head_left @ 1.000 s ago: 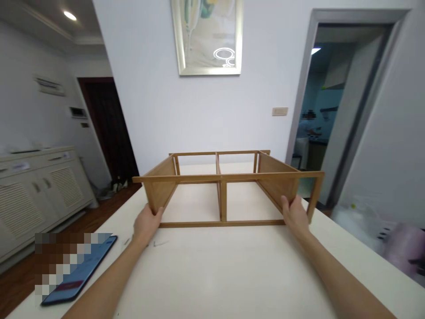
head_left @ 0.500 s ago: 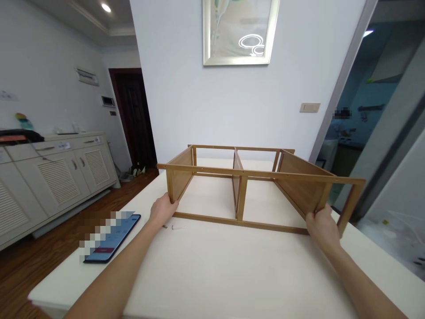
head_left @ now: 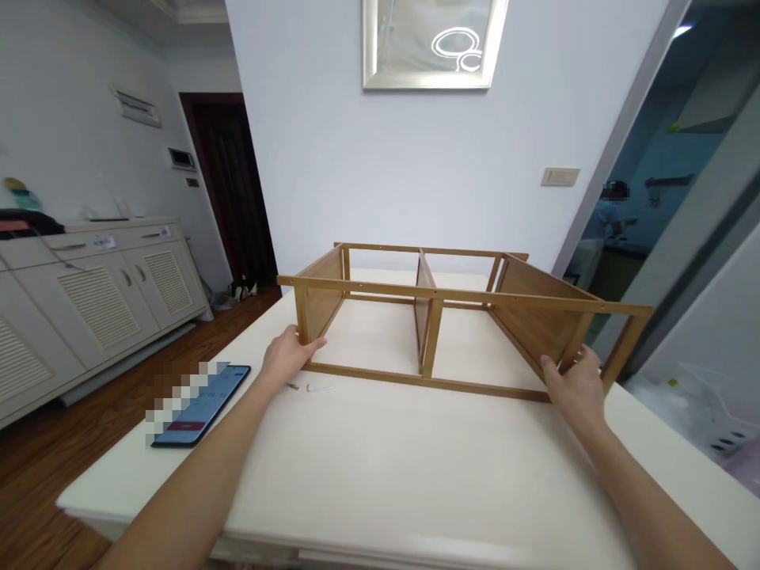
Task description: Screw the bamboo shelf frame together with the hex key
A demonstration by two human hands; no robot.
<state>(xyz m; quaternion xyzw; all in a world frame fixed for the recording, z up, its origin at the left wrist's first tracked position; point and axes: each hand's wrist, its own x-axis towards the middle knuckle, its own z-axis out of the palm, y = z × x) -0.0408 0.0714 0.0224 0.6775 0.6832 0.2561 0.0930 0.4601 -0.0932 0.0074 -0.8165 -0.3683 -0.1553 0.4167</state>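
Presently, two bare hands are holding one wooden frame (head_left: 368, 287), lying on its side on the white table (head_left: 385, 475). Left hand (head_left: 286, 356) is partly curling round the near left corner, thumb resting on it; right hand (head_left: 577, 388) is gripping the near right post between thumb and fingers. Three panels are standing across the frame, marking off two main bays, both showing white tabletop; one narrower open section is extending past the right panel (head_left: 537, 313). Left of the frame: one phone (head_left: 207, 412), one thin metal piece (head_left: 321, 388), one smaller piece (head_left: 293, 386), all lying on the table. One cabinet (head_left: 112, 265) is bearing a dark bag (head_left: 29, 222). One person (head_left: 606, 215) is showing beyond the doorway.
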